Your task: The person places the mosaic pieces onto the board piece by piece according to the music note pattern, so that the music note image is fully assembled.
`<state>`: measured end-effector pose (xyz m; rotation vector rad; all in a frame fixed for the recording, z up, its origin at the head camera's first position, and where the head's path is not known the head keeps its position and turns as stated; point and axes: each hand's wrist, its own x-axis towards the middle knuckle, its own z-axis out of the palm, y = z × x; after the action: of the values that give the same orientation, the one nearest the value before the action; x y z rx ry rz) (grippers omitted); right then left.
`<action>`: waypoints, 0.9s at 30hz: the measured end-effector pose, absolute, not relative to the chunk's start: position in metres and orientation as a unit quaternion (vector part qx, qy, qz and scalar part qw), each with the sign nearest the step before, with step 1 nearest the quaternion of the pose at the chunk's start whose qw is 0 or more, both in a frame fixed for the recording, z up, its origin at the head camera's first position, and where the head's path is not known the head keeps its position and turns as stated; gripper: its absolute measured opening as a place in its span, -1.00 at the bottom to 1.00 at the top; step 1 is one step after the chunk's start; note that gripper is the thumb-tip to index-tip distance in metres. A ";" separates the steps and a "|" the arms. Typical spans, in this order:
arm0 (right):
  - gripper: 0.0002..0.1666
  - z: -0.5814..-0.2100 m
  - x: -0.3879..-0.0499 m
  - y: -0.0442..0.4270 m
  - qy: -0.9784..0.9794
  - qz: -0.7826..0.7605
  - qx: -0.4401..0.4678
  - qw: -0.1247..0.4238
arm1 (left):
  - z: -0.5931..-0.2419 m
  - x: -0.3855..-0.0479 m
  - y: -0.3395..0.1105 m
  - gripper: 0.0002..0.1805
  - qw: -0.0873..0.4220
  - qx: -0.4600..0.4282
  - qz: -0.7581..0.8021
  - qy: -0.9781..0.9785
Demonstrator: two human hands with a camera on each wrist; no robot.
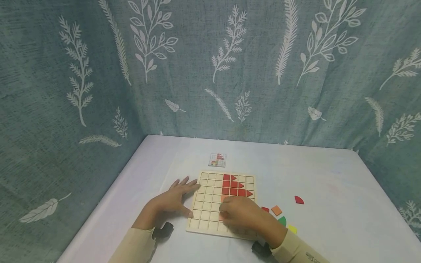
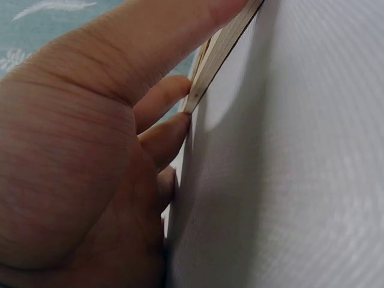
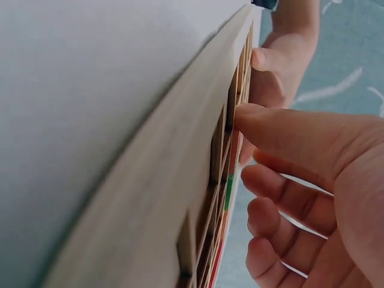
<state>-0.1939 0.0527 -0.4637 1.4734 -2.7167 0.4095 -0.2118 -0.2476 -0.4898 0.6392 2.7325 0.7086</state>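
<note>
A wooden grid board [image 1: 205, 206] lies on the table with red square and pointed tiles [image 1: 233, 184] in its upper rows. An orange tile [image 1: 224, 198] sits below them, partly covered by my right hand [image 1: 241, 212]. At the lower left of that hand, its thumb and finger hold another orange tile [image 1: 222, 216] at a cell. A green piece [image 3: 228, 192] also shows in the board in the right wrist view. My left hand [image 1: 172, 197], fingers spread, touches the board's left edge with fingertips and thumb; the left wrist view shows fingers against the wooden side.
Behind the board lies a small pattern card [image 1: 217, 160]. Loose tiles lie to the right: a red quarter-round [image 1: 299, 199], an orange square [image 1: 276, 210], a green rounded one [image 1: 282, 220], a yellow one [image 1: 292, 229] and a red one [image 1: 265, 209]. A patterned curtain [image 1: 197, 73] stands behind.
</note>
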 end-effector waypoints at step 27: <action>-0.62 -0.464 -0.192 0.052 -0.882 0.147 0.446 -0.037 | -0.490 -0.212 -0.248 0.27 0.122 0.222 0.253 0.934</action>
<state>-0.1922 0.0522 -0.4637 1.4335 -2.8390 0.4739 -0.2122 -0.2475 -0.4895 0.6483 2.7255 0.7372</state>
